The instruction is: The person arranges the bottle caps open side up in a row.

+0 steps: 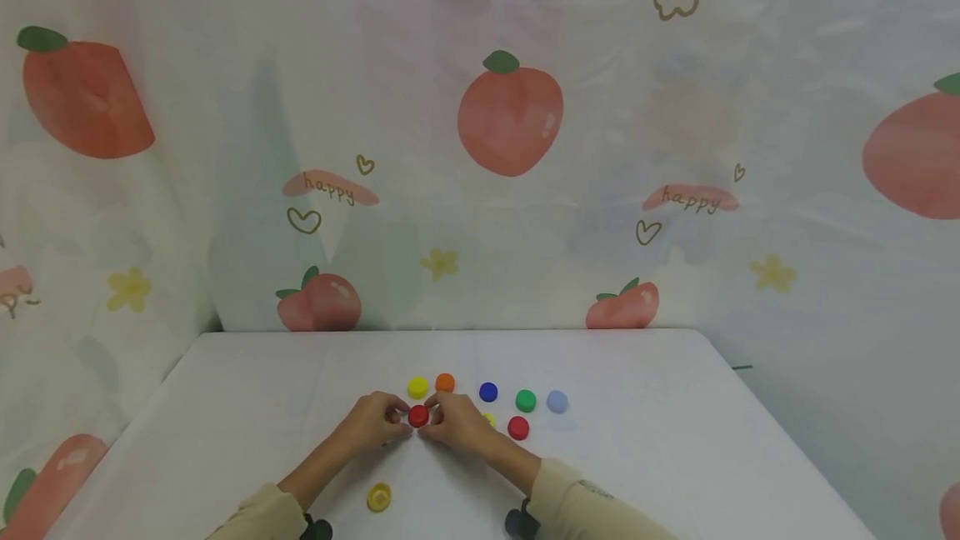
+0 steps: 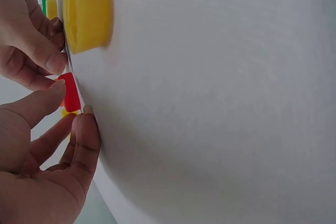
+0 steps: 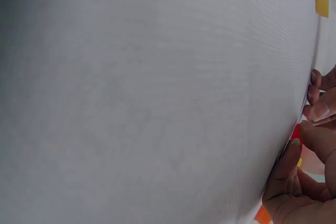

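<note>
A small red round cap-like piece [image 1: 418, 416] sits on the white table between both hands. My left hand [image 1: 378, 422] holds it from the left, thumb tip against it in the left wrist view, where the red piece [image 2: 69, 93] shows its side. From the other side my right hand [image 1: 461, 423] curls thumb and finger about the same piece, a red sliver [image 3: 297, 131] of which shows in the right wrist view. Just behind lie a yellow piece [image 1: 417, 387] and an orange piece [image 1: 445, 382]. Another yellow piece [image 1: 490, 420] is mostly hidden by the right hand.
Blue [image 1: 488, 392], green [image 1: 526, 401], light blue [image 1: 557, 402] and red [image 1: 518, 428] pieces lie to the right. Nearer the front is a yellow piece with a hollow centre [image 1: 378, 497]. A printed cloth [image 1: 510, 232] hangs behind the white table [image 1: 675, 473].
</note>
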A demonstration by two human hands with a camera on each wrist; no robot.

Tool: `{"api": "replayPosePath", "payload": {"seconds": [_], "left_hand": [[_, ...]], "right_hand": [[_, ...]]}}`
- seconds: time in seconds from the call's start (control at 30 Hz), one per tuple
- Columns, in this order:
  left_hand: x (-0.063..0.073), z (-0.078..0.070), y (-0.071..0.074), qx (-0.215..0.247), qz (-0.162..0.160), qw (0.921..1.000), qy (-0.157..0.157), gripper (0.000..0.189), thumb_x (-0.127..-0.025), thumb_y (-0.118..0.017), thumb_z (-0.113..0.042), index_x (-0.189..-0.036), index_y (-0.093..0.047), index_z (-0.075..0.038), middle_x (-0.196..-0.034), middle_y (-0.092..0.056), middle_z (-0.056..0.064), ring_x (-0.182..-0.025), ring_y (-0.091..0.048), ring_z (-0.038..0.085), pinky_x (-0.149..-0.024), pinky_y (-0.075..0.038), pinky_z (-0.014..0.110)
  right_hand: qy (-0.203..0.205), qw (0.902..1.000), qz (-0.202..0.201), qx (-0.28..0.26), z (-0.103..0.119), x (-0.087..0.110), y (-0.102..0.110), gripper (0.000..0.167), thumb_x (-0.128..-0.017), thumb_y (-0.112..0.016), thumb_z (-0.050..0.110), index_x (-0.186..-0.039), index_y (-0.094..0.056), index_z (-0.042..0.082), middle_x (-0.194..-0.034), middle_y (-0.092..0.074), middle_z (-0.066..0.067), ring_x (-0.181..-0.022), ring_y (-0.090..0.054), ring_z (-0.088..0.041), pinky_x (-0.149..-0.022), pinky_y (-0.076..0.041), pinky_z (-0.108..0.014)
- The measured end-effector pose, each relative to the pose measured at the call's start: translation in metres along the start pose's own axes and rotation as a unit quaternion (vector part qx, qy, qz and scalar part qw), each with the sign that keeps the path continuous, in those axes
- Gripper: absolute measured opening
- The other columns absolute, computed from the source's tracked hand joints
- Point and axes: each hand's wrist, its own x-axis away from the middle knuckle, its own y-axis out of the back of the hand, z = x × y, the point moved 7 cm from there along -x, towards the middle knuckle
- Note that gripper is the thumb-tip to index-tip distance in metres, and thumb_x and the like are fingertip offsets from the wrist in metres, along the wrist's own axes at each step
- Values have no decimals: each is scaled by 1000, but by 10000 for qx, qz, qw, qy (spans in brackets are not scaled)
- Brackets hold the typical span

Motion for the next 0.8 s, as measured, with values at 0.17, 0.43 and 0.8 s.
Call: {"api": "replayPosePath", "payload": {"seconds": [0.17, 0.43, 0.8], "left_hand": [[-1, -1, -1, 10, 18, 10000, -88, 24, -78, -76, -8, -99, -67, -3, -70, -52, 1, -57, -49, 12, -51, -44, 24], [-1, 0, -4, 91, 23, 9999, -130, 24, -78, -76, -10, -98, -66, -3, -69, -52, 2, -57, -49, 12, -51, -44, 23], [0, 2, -2, 245, 41, 9994, -251, 21, -82, -73, -15, -100, -68, -5, -72, -55, -1, -60, -51, 13, -52, -46, 25]], "right_hand": [[73, 9999, -55, 111, 2, -2, 0, 34, -81, -75, 15, -110, -62, 2, -69, -54, 5, -62, -51, -9, -59, -46, -18], [74, 9999, -64, 113, -1, -4, 0, 30, -80, -76, 16, -104, -63, 5, -72, -55, 6, -65, -51, -10, -60, -47, -18], [266, 9996, 11, -105, 2, -3, 0, 29, -79, -77, 20, -101, -64, 6, -67, -53, 5, -59, -48, -8, -54, -43, -18]]}}
